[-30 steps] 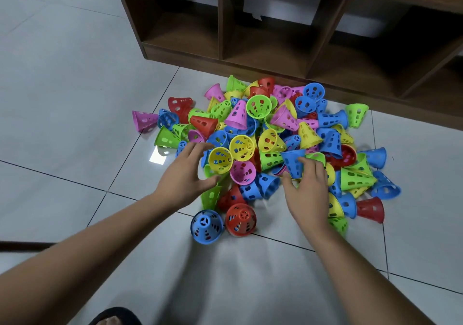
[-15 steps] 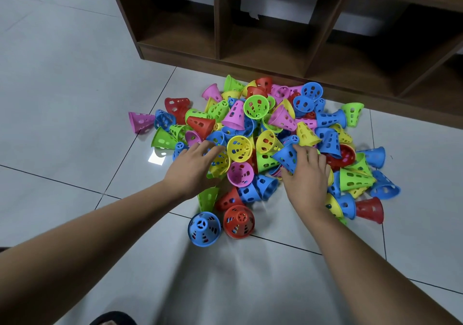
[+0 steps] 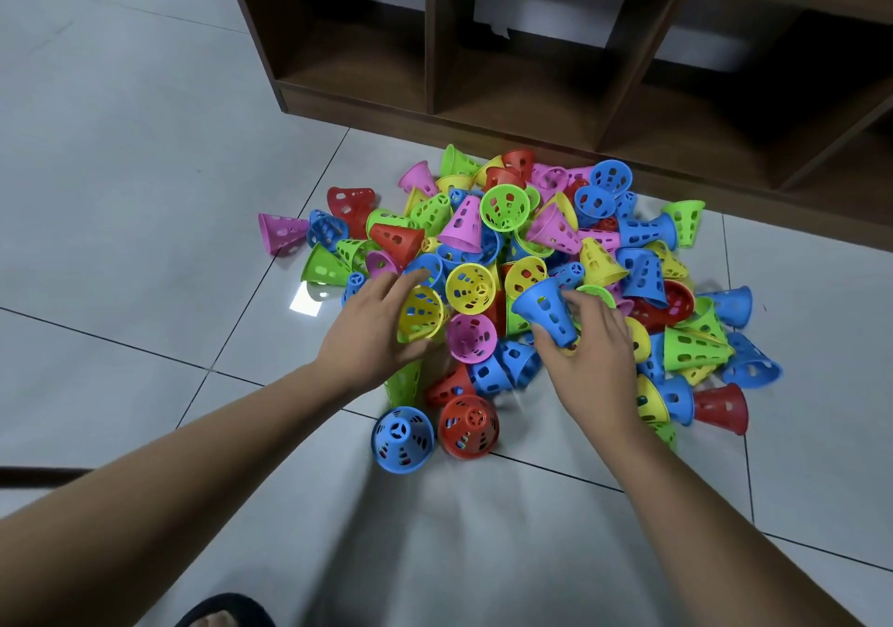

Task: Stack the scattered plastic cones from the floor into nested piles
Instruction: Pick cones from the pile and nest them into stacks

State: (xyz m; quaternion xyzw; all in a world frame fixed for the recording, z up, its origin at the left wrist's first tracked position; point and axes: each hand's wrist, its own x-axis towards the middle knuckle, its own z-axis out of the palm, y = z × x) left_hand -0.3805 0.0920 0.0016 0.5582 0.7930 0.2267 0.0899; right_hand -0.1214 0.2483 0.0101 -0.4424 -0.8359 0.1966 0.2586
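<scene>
Head view: my right hand (image 3: 589,356) clamps a blue perforated plastic cone (image 3: 546,312), wide mouth tilted toward my left hand (image 3: 372,336), which grips a yellow perforated plastic cone (image 3: 420,312) just beside it, above the cone heap (image 3: 555,230) on the floor (image 3: 145,167).

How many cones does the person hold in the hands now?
2. The left hand grips a yellow cone; the right hand grips a blue cone, to the right of it. The palms may hide others.
</scene>
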